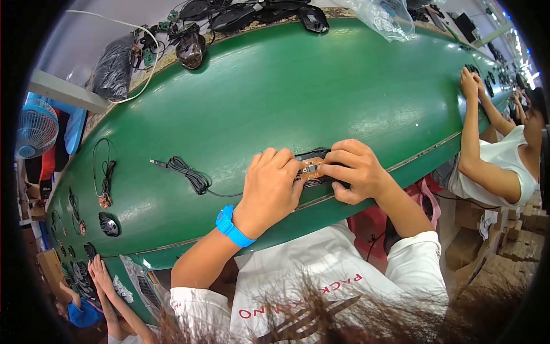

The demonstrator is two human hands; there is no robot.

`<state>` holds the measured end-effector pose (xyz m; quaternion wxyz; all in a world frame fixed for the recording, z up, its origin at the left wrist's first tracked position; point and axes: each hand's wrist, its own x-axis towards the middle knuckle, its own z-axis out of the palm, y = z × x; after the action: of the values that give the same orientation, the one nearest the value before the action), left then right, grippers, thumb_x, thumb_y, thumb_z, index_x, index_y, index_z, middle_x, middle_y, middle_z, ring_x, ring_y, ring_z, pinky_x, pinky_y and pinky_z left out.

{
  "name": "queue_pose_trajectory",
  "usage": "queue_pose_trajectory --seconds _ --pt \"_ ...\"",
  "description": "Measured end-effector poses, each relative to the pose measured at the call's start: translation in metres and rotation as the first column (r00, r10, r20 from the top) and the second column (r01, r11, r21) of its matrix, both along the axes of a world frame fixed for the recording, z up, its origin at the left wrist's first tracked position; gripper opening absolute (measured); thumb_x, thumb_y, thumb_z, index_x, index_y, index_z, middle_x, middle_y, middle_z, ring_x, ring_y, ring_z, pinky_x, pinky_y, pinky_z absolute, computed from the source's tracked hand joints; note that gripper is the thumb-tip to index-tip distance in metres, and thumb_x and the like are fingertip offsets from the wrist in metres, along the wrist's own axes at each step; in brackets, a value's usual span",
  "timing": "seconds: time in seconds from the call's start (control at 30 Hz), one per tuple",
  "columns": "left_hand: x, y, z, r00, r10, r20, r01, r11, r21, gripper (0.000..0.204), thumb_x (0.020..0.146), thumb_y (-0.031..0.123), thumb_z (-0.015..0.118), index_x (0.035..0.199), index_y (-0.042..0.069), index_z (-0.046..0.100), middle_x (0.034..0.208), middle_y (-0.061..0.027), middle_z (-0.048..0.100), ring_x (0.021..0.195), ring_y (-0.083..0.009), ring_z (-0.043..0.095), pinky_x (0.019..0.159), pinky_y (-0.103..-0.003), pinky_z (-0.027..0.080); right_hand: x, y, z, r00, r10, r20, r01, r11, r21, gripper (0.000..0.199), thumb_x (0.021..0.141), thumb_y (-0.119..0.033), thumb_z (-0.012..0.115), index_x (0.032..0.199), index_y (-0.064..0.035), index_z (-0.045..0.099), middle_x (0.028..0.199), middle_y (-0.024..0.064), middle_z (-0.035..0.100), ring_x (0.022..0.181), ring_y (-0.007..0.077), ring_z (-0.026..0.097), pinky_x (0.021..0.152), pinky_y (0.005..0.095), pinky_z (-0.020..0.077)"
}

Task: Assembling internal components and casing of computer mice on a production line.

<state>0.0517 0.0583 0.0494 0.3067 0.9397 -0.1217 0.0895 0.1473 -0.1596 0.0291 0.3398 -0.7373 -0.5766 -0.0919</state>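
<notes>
Both hands meet at the near edge of the long green tabletop (321,86). The left hand (270,186), with a bright blue wristband (232,227) on its wrist, curls its fingers over the left end of a small orange-brown circuit board (312,169) and presses down on it. The right hand (355,169) pinches the board's right end between thumb and forefinger. The board sits inside a black plastic mouse shell (314,156), which lies on the tabletop right at its near edge, under the fingers. The shell's long axis runs roughly left to right; which end is the front I cannot tell, since the hands cover most of it.

A thin black cable leads leftward from under the left hand to a bundled black coil with a plug (189,175), lying near on the green surface. Further left lie another loose black cable with a small board (105,180) and a black mouse base (109,225).

At the far edge stand a black mouse body (191,50), a crumpled dark plastic bag (113,67) whose contents I cannot make out, and a clear plastic bag (385,17). A person in white (498,160) reaches onto the tabletop at right; another person's hands (98,272) rest at lower left. Nothing lies between the hands and the coil.
</notes>
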Motion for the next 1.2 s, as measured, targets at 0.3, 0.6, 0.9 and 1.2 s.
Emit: queue_pose_trajectory --seconds 0.3,0.6,0.9,1.2 --pt "-0.001 0.000 -0.001 1.000 0.006 0.003 -0.006 1.000 -0.001 0.029 0.072 0.006 0.081 0.099 0.008 0.072 0.095 -0.0030 0.064 0.086 -0.0261 0.058 0.076 -0.039 0.045 -0.004 0.003 0.001 0.997 0.057 -0.057 -0.057 0.998 -0.002 0.040 0.057 -0.015 0.068 0.096 -0.0080 0.072 0.102 0.0085 0.068 0.092 0.0301 0.064 0.075 0.0427 0.0524" --pt "0.003 0.003 0.000 0.999 -0.011 0.034 0.012 1.000 -0.015 0.029 0.072 0.008 0.082 0.099 0.008 0.071 0.096 -0.0034 0.066 0.088 -0.0260 0.059 0.079 -0.040 0.046 -0.009 0.012 0.010 0.997 0.082 -0.009 -0.083 0.995 -0.062 0.036 0.060 -0.013 0.068 0.096 -0.0084 0.070 0.113 0.0079 0.066 0.098 0.0282 0.062 0.078 0.0417 0.0515" --pt "0.001 0.019 0.001 0.992 -0.113 -0.052 0.102 0.977 -0.186 0.064 0.074 0.005 0.082 0.133 0.006 0.058 0.109 -0.0080 0.070 0.098 -0.0290 0.062 0.088 -0.042 0.049 -0.013 0.008 0.004 0.998 0.051 0.026 -0.049 0.997 -0.064 0.034 0.060 -0.016 0.070 0.094 -0.0093 0.068 0.122 0.0096 0.065 0.101 0.0278 0.062 0.081 0.0413 0.0510" --pt "0.002 0.022 -0.003 0.993 -0.105 0.052 0.114 0.967 -0.226 0.051 0.073 0.003 0.082 0.122 0.003 0.065 0.115 -0.0108 0.070 0.101 -0.0322 0.063 0.087 -0.041 0.052 -0.012 0.009 0.007 0.998 0.055 0.041 -0.049 0.990 -0.129 0.030 0.060 -0.017 0.069 0.089 -0.0110 0.067 0.122 0.0108 0.066 0.095 0.0272 0.062 0.078 0.0399 0.0497"
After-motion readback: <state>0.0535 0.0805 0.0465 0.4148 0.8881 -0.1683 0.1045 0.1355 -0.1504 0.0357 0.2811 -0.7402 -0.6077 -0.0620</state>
